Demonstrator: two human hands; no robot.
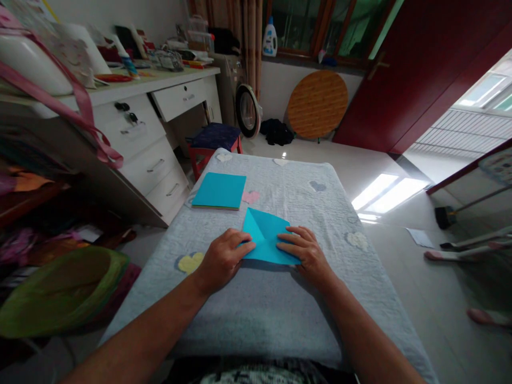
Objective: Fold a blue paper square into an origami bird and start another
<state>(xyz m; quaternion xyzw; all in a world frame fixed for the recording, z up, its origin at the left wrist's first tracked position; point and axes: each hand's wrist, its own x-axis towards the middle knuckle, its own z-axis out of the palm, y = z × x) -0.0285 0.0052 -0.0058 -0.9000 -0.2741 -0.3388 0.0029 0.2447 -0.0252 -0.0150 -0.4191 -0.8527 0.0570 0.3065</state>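
Note:
A folded sheet of blue paper (266,237) lies on the grey cloth-covered table (260,298), creased into a triangular shape. My left hand (222,258) rests at its left corner, fingers curled and pressing down on the edge. My right hand (306,250) lies on the paper's right side, fingers stretched flat over it. A stack of blue paper sheets (220,190) sits further back on the table, to the left, apart from both hands.
A white desk with drawers (160,138) stands left of the table, cluttered on top. A red stool (214,141) sits behind the table. A green bag (60,290) lies at the left. A round wooden board (318,104) leans on the far wall.

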